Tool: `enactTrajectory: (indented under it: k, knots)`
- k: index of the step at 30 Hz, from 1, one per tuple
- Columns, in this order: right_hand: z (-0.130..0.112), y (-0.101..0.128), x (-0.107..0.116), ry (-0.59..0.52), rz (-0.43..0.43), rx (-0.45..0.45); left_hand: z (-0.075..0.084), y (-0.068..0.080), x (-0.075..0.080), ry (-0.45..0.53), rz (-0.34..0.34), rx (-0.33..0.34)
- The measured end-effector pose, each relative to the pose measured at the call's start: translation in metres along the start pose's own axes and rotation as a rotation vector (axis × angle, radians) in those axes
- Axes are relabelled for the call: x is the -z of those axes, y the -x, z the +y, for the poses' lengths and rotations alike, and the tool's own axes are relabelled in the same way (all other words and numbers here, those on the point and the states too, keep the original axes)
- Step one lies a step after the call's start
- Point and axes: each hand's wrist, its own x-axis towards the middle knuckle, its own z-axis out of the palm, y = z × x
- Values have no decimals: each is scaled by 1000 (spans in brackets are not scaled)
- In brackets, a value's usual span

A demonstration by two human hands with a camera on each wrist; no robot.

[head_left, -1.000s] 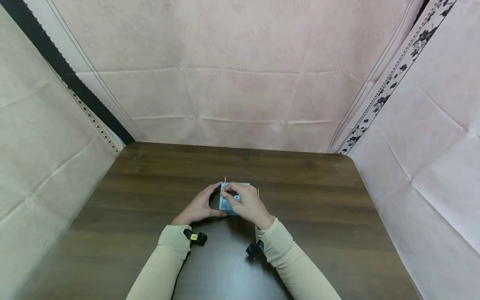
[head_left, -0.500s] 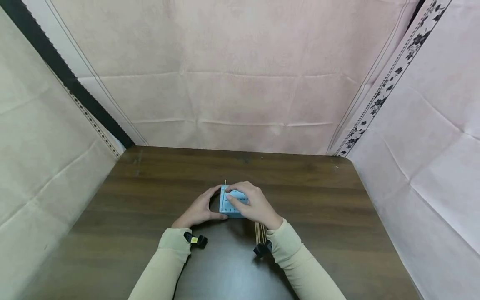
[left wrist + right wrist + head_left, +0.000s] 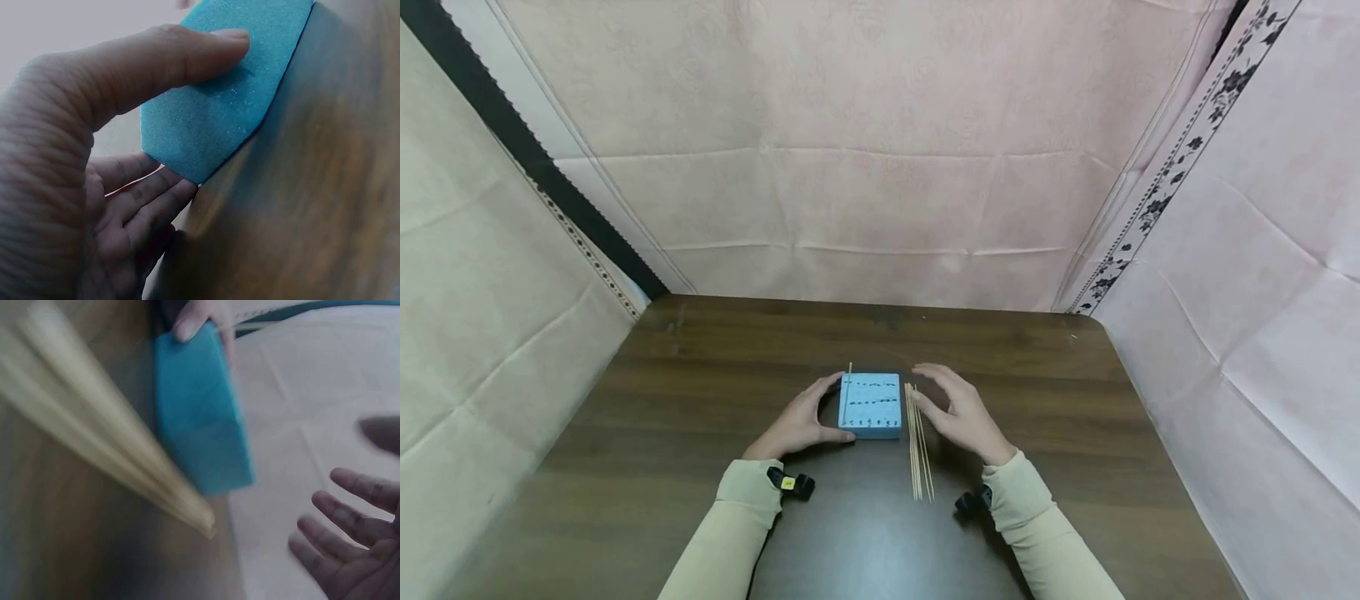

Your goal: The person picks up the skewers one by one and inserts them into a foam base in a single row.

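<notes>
The left hand (image 3: 801, 421) grips the blue block (image 3: 870, 406); the right hand (image 3: 962, 412), relaxed and holding nothing, is beside loose sticks (image 3: 919, 450) on the table (image 3: 1000, 358). 1 stick (image 3: 847, 387) rises at the block's left edge; bumping it could tilt it.

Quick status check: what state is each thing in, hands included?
Blue block: flat on the table
Single stick: upright at the block's left edge
Loose sticks: lying on the table, right of the block
Left hand: gripping the block
Right hand: holding nothing, beside the loose sticks
</notes>
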Motion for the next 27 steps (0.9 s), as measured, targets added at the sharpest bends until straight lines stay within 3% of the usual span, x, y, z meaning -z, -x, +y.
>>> enactTrajectory:
  k: [6,9,19,27]
  knots:
    - [31,24,-8,-16,28,-162,0,0,0,1,2,7]
    - [45,33,-17,15,55,-202,-1,0,-1,-2,-5,11]
    - [49,38,-31,175,79,-114,1,1,1,-6,-25,17]
    - [49,36,-31,187,82,-130,1,0,2,0,-23,13]
